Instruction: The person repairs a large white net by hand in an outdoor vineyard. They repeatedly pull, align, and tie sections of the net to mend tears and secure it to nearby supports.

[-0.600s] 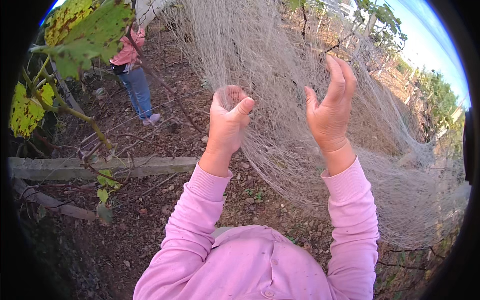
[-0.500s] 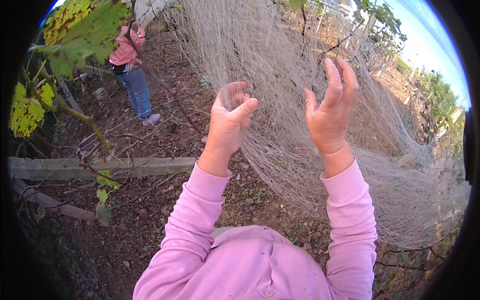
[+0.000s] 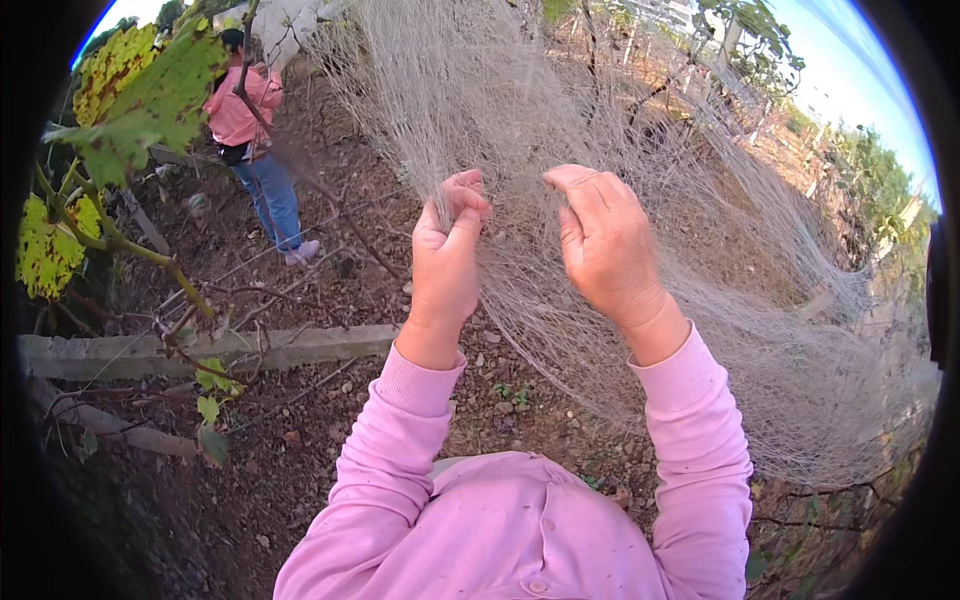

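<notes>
A large fine pale net (image 3: 740, 380) hangs in front of me, bunched at the top and draping down to the right. My left hand (image 3: 446, 255) is closed on the gathered left edge of the netting, its fingers curled and the thumb pressed over. My right hand (image 3: 612, 245) is a short way to the right, with its fingers bent down toward the thumb and the netting at its fingertips. The exact strands in its grip are too fine to make out. Both forearms are in pink sleeves.
Yellowing, spotted vine leaves (image 3: 150, 110) and bare stems hang at the left. A grey post (image 3: 210, 350) lies across the left side above brown, stony soil (image 3: 330, 440). Another person (image 3: 255, 140) in a pink top and blue trousers stands at the far left.
My right hand has moved left and slightly down, its fingers going from spread to curled in at the netting. My left hand has tightened on the net's edge and shifted slightly left.
</notes>
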`<move>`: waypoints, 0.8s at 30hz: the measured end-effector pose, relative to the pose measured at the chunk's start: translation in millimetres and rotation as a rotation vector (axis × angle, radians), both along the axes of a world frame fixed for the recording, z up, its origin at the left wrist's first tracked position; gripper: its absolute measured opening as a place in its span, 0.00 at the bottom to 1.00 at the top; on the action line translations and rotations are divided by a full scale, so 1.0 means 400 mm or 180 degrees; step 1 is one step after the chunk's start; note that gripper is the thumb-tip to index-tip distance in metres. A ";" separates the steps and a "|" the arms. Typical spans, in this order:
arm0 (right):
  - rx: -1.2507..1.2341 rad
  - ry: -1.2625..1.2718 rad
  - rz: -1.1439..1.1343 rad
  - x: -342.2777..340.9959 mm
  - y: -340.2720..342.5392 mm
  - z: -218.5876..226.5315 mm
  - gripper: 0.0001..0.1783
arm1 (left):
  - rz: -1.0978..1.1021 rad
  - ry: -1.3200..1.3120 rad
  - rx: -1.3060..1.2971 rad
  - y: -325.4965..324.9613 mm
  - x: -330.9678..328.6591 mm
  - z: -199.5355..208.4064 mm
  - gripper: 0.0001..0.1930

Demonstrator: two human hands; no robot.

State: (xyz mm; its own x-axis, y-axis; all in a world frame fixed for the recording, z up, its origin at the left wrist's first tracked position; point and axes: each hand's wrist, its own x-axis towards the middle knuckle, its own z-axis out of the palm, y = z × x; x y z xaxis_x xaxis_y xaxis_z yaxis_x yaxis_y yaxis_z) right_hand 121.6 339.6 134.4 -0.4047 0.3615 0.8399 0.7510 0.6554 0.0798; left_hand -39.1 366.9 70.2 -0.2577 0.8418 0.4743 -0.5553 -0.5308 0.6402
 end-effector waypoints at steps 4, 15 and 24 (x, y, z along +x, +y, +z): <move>-0.0076 0.0051 0.0244 -0.020 0.009 -0.018 0.17 | -0.0584 -0.0694 -0.0216 -0.015 0.006 0.020 0.08; -0.0473 0.0969 0.0421 -0.065 0.012 -0.015 0.10 | -0.1511 -0.1604 -0.0005 -0.004 -0.002 0.033 0.08; -0.0564 0.1374 0.0467 -0.092 0.012 -0.010 0.07 | -0.0929 -0.0508 -0.0054 0.006 -0.011 0.036 0.12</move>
State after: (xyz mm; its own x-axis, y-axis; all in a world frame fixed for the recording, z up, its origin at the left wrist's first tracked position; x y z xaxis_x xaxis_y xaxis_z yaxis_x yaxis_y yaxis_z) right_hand 84.9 344.3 130.4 -0.0904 0.4793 0.8730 0.5897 0.7321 -0.3409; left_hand -43.7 369.4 84.5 -0.0742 0.8985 0.4326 -0.7764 -0.3243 0.5404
